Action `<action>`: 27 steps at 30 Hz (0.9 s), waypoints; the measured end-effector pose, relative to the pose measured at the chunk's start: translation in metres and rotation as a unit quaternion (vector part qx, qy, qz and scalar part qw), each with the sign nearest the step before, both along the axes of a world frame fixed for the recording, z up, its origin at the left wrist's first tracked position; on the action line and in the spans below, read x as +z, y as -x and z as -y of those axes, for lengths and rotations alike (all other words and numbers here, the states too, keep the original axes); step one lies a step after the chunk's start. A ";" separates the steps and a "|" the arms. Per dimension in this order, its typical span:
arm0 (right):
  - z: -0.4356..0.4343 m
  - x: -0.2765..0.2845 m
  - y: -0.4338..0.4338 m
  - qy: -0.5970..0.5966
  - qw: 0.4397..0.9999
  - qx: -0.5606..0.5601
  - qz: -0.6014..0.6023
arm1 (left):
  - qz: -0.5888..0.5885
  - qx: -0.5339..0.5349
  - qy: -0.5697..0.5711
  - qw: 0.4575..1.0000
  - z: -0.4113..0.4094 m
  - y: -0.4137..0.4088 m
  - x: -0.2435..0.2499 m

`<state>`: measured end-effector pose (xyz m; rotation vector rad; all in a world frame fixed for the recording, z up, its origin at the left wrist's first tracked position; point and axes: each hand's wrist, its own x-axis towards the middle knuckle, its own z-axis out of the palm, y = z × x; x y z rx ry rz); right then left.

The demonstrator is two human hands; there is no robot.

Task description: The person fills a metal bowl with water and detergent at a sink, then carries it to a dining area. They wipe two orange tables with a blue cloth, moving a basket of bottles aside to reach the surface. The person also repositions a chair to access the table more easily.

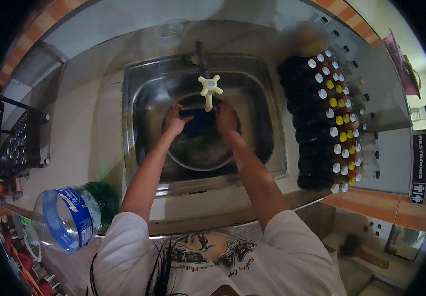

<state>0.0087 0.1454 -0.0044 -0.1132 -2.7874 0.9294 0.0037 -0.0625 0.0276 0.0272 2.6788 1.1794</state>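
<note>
A stainless steel sink (261,148) lies before me, with a round metal basin (201,168) inside it. Within the basin is a dark blue item (198,124), perhaps cloth; the dim light hides its exact shape. My left hand (176,120) grips its left side, thumb pointing inward. At its right side, my right hand (227,117) holds on, with the fingers partly hidden in shadow. Directly above the item hangs the spout of a faucet (208,103) with a cream cross handle (210,85). Whether water is running cannot be made out.
Rows of dark-filled bottles (309,148) with white and yellow caps line the counter's right side. A large clear plastic jug (65,218) stands at the left front edge. Beyond it is a black rack (22,140). A clear container (171,29) sits behind the faucet.
</note>
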 end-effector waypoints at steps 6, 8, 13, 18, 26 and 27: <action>0.012 -0.016 -0.066 -0.220 0.941 0.255 0.013 | -0.068 -0.230 0.323 0.915 -0.013 -0.054 -0.034; 0.004 -0.024 -0.078 -0.254 0.920 0.294 0.042 | -0.012 -0.249 0.329 0.911 -0.023 -0.068 -0.029; 0.017 -0.011 -0.070 -0.089 0.876 0.330 0.341 | 0.084 -0.210 0.265 0.937 -0.029 -0.078 -0.075; -0.010 -0.009 -0.061 0.264 0.834 0.389 0.289 | 0.007 -0.204 -0.027 0.979 -0.043 -0.028 0.003; 0.057 0.055 -0.072 0.652 0.758 0.020 0.035 | 0.300 0.283 -0.558 0.720 -0.016 -0.028 0.017; 0.072 0.060 -0.074 0.625 0.780 0.009 0.039 | 0.317 0.206 -0.623 0.684 -0.013 -0.029 -0.013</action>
